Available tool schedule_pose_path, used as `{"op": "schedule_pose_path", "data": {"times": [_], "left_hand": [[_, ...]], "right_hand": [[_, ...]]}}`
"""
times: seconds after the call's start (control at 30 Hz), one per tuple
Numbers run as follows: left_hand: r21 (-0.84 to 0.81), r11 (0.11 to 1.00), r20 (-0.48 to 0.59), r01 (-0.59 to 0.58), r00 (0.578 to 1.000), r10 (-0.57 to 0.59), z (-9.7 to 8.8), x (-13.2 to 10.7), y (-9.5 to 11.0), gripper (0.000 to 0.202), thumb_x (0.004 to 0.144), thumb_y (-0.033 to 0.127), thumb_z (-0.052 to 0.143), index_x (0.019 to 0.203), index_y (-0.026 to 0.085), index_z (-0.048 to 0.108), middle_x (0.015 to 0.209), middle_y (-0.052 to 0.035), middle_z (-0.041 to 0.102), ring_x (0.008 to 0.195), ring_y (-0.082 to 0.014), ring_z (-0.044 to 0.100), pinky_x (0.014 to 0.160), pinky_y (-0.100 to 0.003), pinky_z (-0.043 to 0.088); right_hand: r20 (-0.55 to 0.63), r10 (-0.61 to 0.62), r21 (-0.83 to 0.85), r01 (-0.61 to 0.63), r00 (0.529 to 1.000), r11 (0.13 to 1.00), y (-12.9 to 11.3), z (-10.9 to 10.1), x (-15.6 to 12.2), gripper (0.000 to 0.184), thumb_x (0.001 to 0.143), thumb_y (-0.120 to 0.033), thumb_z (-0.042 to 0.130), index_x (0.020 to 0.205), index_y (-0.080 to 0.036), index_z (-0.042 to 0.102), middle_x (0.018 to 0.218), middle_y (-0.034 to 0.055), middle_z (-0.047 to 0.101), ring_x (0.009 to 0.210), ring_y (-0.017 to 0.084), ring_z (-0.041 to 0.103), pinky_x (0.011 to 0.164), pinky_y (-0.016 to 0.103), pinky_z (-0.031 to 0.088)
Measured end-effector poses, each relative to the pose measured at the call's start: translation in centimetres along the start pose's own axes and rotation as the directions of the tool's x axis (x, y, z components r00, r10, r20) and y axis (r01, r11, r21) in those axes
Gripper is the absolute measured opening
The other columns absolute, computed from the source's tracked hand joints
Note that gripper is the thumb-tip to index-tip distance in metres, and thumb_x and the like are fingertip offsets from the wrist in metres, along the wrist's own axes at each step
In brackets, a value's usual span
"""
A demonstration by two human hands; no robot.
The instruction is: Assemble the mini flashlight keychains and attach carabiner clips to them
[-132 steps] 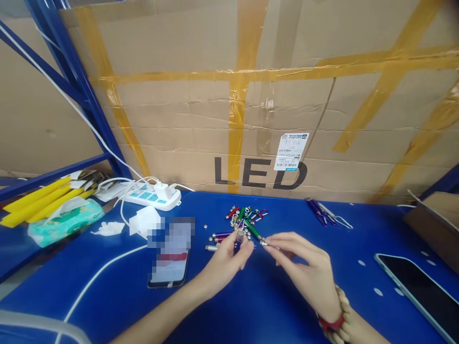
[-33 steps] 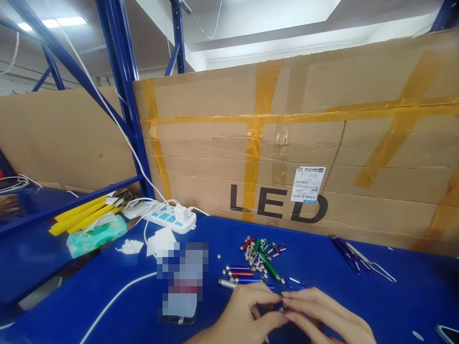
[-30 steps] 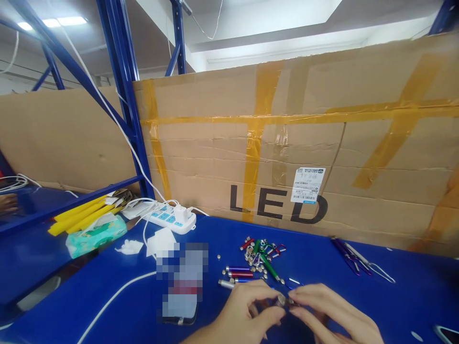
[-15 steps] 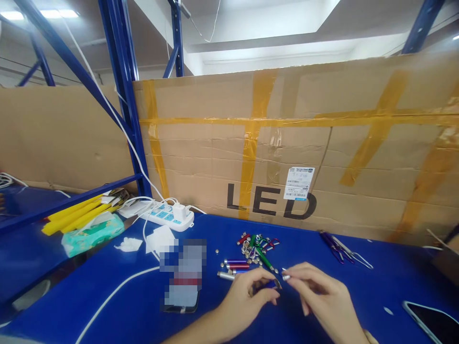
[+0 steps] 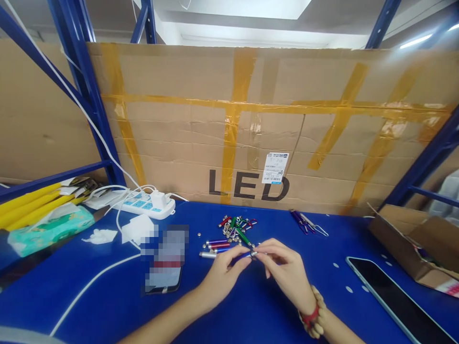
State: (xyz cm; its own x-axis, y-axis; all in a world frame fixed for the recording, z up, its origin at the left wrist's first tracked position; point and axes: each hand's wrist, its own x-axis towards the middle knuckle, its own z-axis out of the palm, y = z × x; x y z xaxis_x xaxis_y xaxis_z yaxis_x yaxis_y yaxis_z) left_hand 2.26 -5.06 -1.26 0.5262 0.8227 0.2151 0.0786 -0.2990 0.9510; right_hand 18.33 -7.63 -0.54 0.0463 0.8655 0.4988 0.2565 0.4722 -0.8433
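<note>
Compared with half a second ago, both hands sit a bit higher and further left in the frame, and a carton (image 5: 412,243) now shows at the right edge.

Left hand (image 5: 222,274) and right hand (image 5: 287,272) meet just below centre, over the blue surface (image 5: 251,310), with a small blue torch (image 5: 241,256) between them. It's lifted just off the surface, right at the near side of the pile (image 5: 236,227) of similar coloured torches and loose silver bits.

Left thumb and forefinger are pinched shut on the torch body. The right fingers are closed on its silver end (image 5: 254,253), the rest loosely curled.

If you ask me, the trick here is keeping body and end dead in line, holding the body steady with the left hand and letting only the right fingertips do the work. Staying low over the surface helps too, so a dropped bit doesn't roll off towards the phone (image 5: 394,296) at lower right.
</note>
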Motion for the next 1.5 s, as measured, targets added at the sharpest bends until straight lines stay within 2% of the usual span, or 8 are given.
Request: {"op": "schedule_pose_path", "data": {"times": [0.2, 0.4, 0.73, 0.87, 1.0, 1.2, 1.33, 1.5], "left_hand": [[0.063, 0.998, 0.057, -0.005, 0.998, 0.001, 0.0, -0.4, -0.2, 0.025, 0.086, 0.031, 0.045, 0.091, 0.016, 0.063, 0.088, -0.0039, 0.064, 0.08, -0.016, 0.054, 0.073, -0.025, 0.039], [-0.023, 0.997, 0.144, 0.078, 0.987, -0.074, 0.2, -0.8, -0.1, 0.024, 0.086, 0.032, 0.043, 0.082, 0.014, 0.057, 0.064, 0.003, 0.045, 0.057, -0.0088, 0.037, 0.056, -0.021, 0.03], [0.214, 0.976, 0.058, 0.049, 0.996, -0.063, 0.5, -0.9, -0.8, 0.025, 0.089, 0.031, 0.038, 0.089, 0.018, 0.06, 0.079, -0.0014, 0.06, 0.07, -0.0141, 0.051, 0.066, -0.023, 0.037], [0.33, 0.943, 0.036, 0.038, 0.998, -0.053, 0.5, -1.0, -0.8, 0.026, 0.09, 0.03, 0.036, 0.092, 0.021, 0.061, 0.087, -0.0023, 0.065, 0.076, -0.0165, 0.058, 0.069, -0.024, 0.039], [0.41, 0.91, -0.006, 0.065, 0.998, -0.069, 0.5, -1.0, -0.7, 0.026, 0.089, 0.032, 0.037, 0.097, 0.023, 0.06, 0.095, -0.0035, 0.066, 0.082, -0.0189, 0.059, 0.07, -0.026, 0.04], [0.282, 0.95, -0.03, 0.134, 0.991, -0.131, 0.4, -0.6, -0.6, 0.026, 0.087, 0.033, 0.04, 0.102, 0.022, 0.058, 0.08, -0.0018, 0.063, 0.068, -0.0151, 0.054, 0.057, -0.022, 0.037], [0.183, 0.968, -0.049, 0.175, 0.984, -0.169, 0.3, -0.3, -0.1, 0.027, 0.087, 0.032, 0.04, 0.104, 0.019, 0.057, 0.066, 0.0013, 0.054, 0.063, -0.013, 0.051, 0.058, -0.022, 0.037], [0.059, 0.988, -0.049, 0.143, 0.989, -0.14, 0.1, 0.0, 0.0, 0.025, 0.087, 0.033, 0.041, 0.097, 0.017, 0.057, 0.065, 0.002, 0.049, 0.064, -0.0125, 0.049, 0.06, -0.022, 0.036]], "right_hand": [[0.179, 0.081, 0.008, -0.084, 0.981, 0.996, 0.0, -0.4, 0.3, 0.02, 0.076, -0.034, 0.064, 0.072, -0.014, 0.068, 0.074, 0.0039, 0.06, 0.045, 0.007, 0.052, 0.041, 0.02, 0.047], [0.298, 0.137, 0.001, -0.144, 0.945, 0.99, 0.1, -0.9, 0.5, 0.021, 0.076, -0.034, 0.063, 0.069, -0.014, 0.063, 0.076, 0.0028, 0.055, 0.052, 0.007, 0.052, 0.042, 0.018, 0.046], [0.234, 0.25, -0.063, -0.242, 0.939, 0.968, 0.1, 0.2, -0.2, 0.04, 0.07, -0.048, 0.066, 0.054, -0.016, 0.049, 0.053, -0.0026, 0.048, 0.041, 0.005, 0.04, 0.037, 0.017, 0.034], [0.21, 0.309, -0.131, -0.286, 0.928, 0.949, 0.2, 0.2, -0.5, 0.041, 0.07, -0.052, 0.064, 0.056, -0.015, 0.05, 0.049, -0.0031, 0.046, 0.038, 0.006, 0.04, 0.037, 0.018, 0.035], [0.196, 0.286, -0.206, -0.246, 0.938, 0.947, 0.1, 0.1, -0.5, 0.04, 0.075, -0.052, 0.058, 0.06, -0.015, 0.056, 0.05, -0.0012, 0.05, 0.039, 0.007, 0.044, 0.037, 0.019, 0.038], [0.182, 0.151, -0.313, -0.088, 0.972, 0.946, -0.2, -0.1, 0.0, 0.034, 0.08, -0.046, 0.055, 0.071, -0.016, 0.068, 0.051, 0.0002, 0.057, 0.038, 0.008, 0.046, 0.038, 0.02, 0.04], [0.2, 0.111, -0.31, -0.045, 0.973, 0.95, -0.2, 0.0, 0.0, 0.032, 0.081, -0.043, 0.054, 0.085, -0.016, 0.07, 0.056, 0.0011, 0.061, 0.037, 0.009, 0.049, 0.037, 0.02, 0.042], [0.185, 0.119, -0.339, -0.051, 0.976, 0.939, 0.1, -0.2, 0.2, 0.032, 0.083, -0.041, 0.053, 0.097, -0.017, 0.069, 0.068, 0.0023, 0.067, 0.039, 0.009, 0.053, 0.039, 0.02, 0.044]]}}
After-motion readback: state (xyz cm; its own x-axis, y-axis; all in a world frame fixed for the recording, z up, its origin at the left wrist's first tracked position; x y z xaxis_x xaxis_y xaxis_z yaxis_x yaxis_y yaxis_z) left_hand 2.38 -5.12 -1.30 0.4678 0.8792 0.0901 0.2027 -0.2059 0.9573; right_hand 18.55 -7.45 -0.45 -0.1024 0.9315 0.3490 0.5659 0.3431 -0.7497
